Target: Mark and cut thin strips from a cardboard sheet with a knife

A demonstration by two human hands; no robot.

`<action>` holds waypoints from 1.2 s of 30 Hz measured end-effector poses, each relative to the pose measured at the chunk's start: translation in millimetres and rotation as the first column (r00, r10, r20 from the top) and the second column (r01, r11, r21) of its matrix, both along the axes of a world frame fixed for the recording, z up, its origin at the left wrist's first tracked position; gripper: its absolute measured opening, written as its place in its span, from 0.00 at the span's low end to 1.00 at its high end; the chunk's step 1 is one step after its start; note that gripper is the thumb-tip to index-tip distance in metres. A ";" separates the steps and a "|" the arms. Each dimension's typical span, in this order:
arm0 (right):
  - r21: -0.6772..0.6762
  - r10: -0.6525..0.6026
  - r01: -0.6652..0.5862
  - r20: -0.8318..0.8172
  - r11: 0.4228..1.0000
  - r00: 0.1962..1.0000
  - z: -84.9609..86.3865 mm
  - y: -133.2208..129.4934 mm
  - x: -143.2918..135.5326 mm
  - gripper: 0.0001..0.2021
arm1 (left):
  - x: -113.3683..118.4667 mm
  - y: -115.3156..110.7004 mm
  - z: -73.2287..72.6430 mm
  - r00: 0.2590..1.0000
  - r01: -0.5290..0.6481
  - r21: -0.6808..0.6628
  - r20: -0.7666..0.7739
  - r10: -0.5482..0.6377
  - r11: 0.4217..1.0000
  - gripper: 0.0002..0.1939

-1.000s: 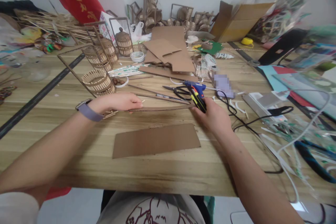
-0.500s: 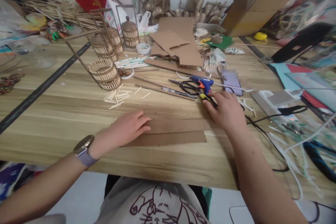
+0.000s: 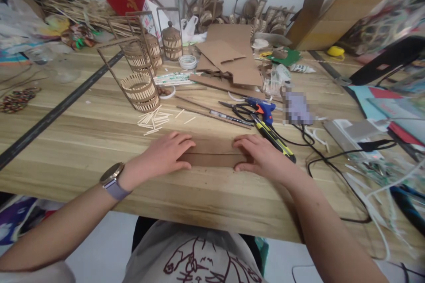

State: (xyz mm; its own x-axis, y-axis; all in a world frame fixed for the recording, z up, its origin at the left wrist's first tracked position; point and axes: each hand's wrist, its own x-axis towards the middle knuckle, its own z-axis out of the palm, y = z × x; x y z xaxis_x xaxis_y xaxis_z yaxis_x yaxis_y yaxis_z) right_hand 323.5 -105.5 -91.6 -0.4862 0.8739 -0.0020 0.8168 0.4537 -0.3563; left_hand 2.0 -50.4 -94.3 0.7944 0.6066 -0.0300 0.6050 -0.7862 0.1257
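Observation:
Two brown cardboard strips (image 3: 214, 160) lie side by side in front of me, their long edges close together. My left hand (image 3: 168, 154) grips their left end, thumb on the near edge and fingers on the far edge. At the right end my right hand (image 3: 262, 155) holds them the same way; both hands hide the strip ends. A yellow-and-black utility knife (image 3: 275, 140) rests just beyond my right hand. Past it are a blue glue gun (image 3: 264, 108), black-handled scissors (image 3: 241, 109) and a pen (image 3: 229, 117).
Small wooden sticks (image 3: 154, 120) lie scattered near a bamboo basket (image 3: 141, 90) with a tall handle. Larger cardboard sheets (image 3: 229, 53) are stacked farther back. Black cables (image 3: 327, 157) and a blurred purple item (image 3: 298, 107) are on the right.
My right hand has let go of the utility knife and come left onto the cardboard strips. The strips now lie farther from the table's front edge, with both hands at their ends.

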 end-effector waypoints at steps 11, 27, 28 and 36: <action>0.089 0.028 -0.026 -0.016 0.996 0.999 0.1 -5.1 -1.6 0.17 | 17.8 19.0 9.9 0.991 0.120 -0.173 0.077 -0.108 0.978 0.25; 0.099 0.082 -0.067 -0.154 0.993 0.985 -0.4 -2.4 6.8 0.07 | -5.6 23.1 15.8 0.996 0.085 -0.335 0.042 -0.075 0.938 0.20; 0.097 0.085 -0.070 -0.159 0.993 0.984 -0.5 -2.1 7.0 0.07 | -7.2 25.5 19.3 0.999 0.053 -0.358 0.007 -0.054 0.932 0.21; 0.143 0.110 -0.084 -0.181 0.986 0.977 -3.7 0.2 10.0 0.08 | -15.4 32.2 35.4 0.998 -0.039 -0.432 -0.065 0.012 0.901 0.19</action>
